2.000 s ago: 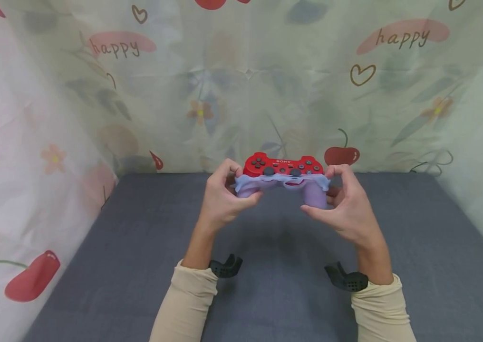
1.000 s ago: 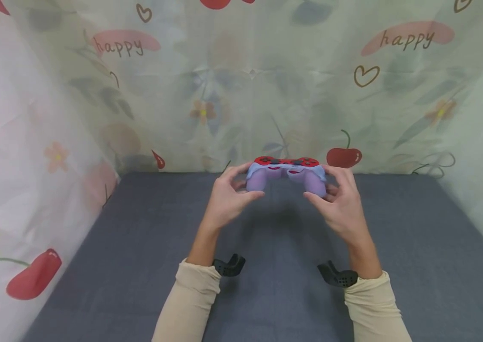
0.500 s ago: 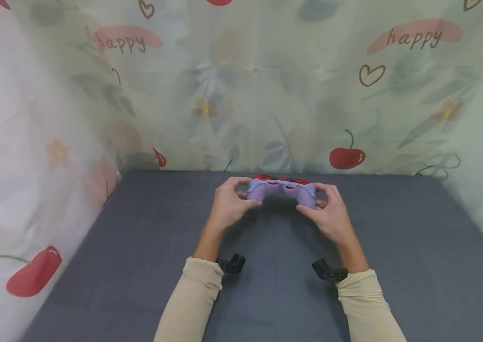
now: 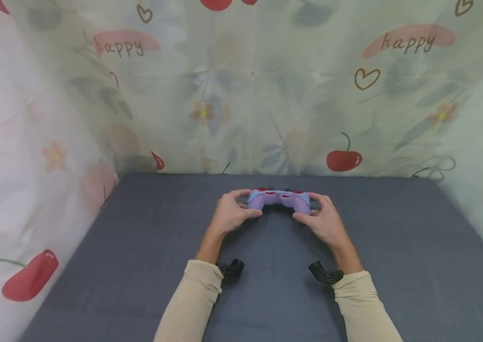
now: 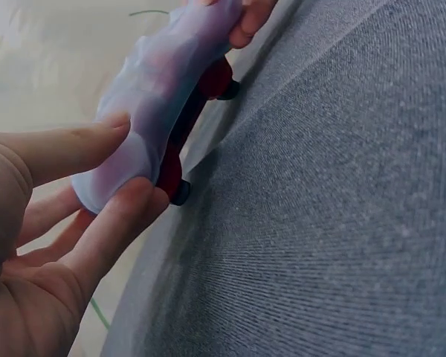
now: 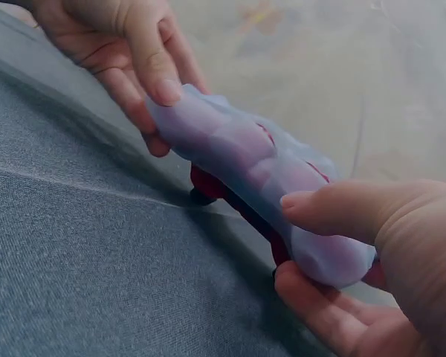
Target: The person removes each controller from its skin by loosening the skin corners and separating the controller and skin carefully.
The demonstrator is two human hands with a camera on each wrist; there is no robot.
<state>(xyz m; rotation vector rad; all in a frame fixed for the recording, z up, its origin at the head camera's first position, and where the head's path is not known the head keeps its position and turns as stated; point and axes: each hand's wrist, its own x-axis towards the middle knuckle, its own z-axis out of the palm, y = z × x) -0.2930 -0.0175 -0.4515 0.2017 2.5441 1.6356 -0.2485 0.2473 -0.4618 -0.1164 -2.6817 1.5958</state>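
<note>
A red game controller (image 4: 297, 191) sits in a pale lilac-blue silicone cover (image 4: 277, 199), low over the far middle of the table. My left hand (image 4: 232, 212) grips its left handle between thumb and fingers. Its other handle is held the same way by my right hand (image 4: 326, 222). The cover (image 5: 145, 104) wraps the handles and back in the left wrist view, with red plastic and dark thumbsticks (image 5: 229, 91) showing along one side. Red slits show through the cover (image 6: 245, 152) in the right wrist view. I cannot tell whether the controller touches the cloth.
A dark grey cloth (image 4: 139, 266) covers the table. Behind it hangs a pale curtain (image 4: 250, 95) printed with cherries, flowers and "happy"; it also rises at both sides. Black wrist mounts (image 4: 232, 270) jut inward from both wrists.
Both hands have carried the controller down towards the table and slightly closer together. It has tipped away, so its buttoned face and SONY lettering no longer show. The grip on both handles continues.
</note>
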